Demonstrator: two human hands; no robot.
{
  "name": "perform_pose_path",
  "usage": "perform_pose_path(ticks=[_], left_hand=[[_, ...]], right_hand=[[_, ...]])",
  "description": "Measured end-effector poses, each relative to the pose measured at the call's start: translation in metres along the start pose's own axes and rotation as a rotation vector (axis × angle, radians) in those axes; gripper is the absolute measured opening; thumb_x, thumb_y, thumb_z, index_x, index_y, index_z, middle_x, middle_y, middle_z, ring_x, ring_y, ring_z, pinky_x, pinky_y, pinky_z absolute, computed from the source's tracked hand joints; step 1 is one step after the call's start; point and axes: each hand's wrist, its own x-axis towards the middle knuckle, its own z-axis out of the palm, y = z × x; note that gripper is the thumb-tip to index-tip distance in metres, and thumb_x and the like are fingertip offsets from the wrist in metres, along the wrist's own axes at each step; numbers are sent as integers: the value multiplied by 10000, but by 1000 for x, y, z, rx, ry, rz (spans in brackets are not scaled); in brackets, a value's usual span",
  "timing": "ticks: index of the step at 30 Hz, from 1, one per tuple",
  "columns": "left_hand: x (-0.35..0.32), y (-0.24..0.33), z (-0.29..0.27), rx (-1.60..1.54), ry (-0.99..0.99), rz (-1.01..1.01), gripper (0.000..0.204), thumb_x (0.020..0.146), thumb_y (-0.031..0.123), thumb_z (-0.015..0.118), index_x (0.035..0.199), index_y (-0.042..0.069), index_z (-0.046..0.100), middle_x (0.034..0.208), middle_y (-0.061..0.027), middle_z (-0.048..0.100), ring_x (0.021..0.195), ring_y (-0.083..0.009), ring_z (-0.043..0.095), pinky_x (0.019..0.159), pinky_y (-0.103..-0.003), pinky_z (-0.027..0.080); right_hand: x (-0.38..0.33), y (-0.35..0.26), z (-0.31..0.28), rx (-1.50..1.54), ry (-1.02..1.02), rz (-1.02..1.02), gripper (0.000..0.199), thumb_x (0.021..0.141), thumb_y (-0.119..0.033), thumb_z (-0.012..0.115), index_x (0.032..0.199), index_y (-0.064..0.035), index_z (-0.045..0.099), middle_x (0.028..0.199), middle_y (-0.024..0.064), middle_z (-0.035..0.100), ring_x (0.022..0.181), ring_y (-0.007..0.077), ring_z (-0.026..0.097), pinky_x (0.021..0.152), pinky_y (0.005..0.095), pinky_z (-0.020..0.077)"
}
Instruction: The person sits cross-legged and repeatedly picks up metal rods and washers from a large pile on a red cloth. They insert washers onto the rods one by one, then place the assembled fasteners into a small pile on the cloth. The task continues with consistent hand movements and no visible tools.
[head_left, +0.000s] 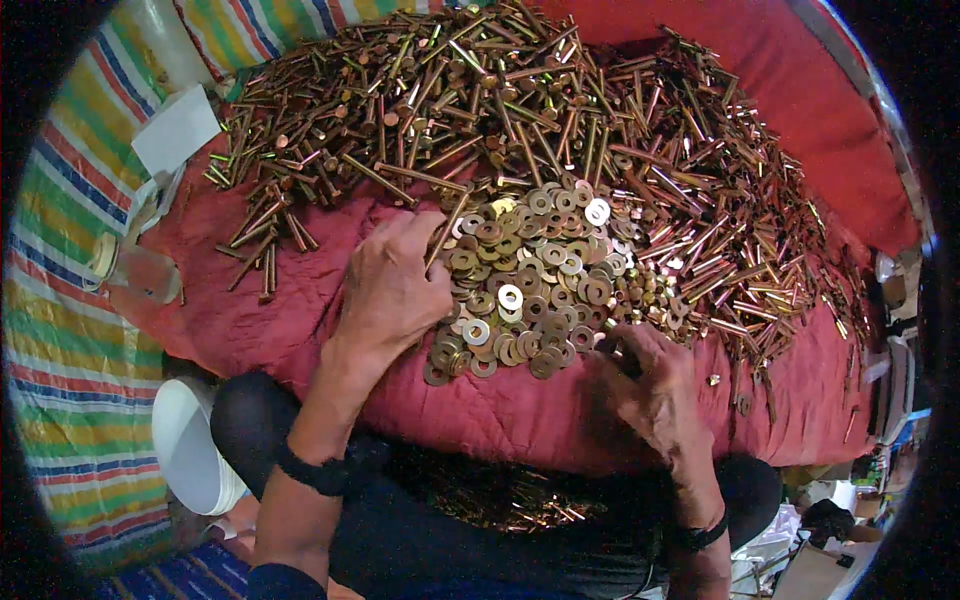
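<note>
My left hand (395, 285) is closed on a long brassy bolt (447, 232), which slants up between the fingers at the left edge of a heap of flat washers (550, 255). My right hand (650, 385) is curled, its fingertips pressed together at the lower right of the washers, near a small cluster of nuts (637, 292). What those fingertips hold, if anything, is too small and dark to make out. Beyond both hands spreads a large pile of loose bolts (430, 100), reaching round to the right.
Red cloth (440, 410) lies under the piles. At the left are a white card (175, 130), a clear jar (145, 272) and a white bucket (185, 450) against striped sheeting (85, 340). More bolts (530, 508) lie low between my legs. Assorted clutter (830, 520) is at lower right.
</note>
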Motion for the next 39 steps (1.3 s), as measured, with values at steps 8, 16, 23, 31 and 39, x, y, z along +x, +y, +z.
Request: perform_pose_path(ticks=[8,16,23,31,39], left_hand=[[7,0,-11,1,-37,-155,248,902,107,717,1112,-20,751,1043,-163,752,907,-304,747,815,-412,580],[-26,74,-28,-1022,-488,-377,197,933,60,708,1085,-49,770,833,-59,698,626,-128,684,575,-286,543],[-41,78,-10,-578,-396,155,236,877,10,755,1111,18,785,932,-127,713,773,-244,724,633,-338,562],[-62,91,3,-312,-244,412,315,820,-28,722,1135,-34,724,901,-146,643,762,-315,693,666,-397,576],[-46,70,-3,-716,-352,84,247,834,-4,776,1079,17,808,896,-122,734,810,-232,713,678,-307,550]], right_hand=[[-1,5,-9,-60,37,15,149,898,-109,793,921,16,716,747,125,649,654,228,651,632,359,520],[-3,-17,-27,476,72,498,140,921,-82,749,1015,22,749,855,21,724,794,94,628,716,260,496],[-6,-22,-19,459,91,367,80,904,-78,784,958,-20,770,776,-14,717,676,52,594,608,239,453],[-18,-24,-20,176,-85,34,313,843,-73,745,1142,-4,684,959,117,701,764,244,677,702,339,528],[-7,-7,-49,18,-90,-16,371,902,-167,647,1233,-11,708,943,169,627,785,382,676,648,455,520]])
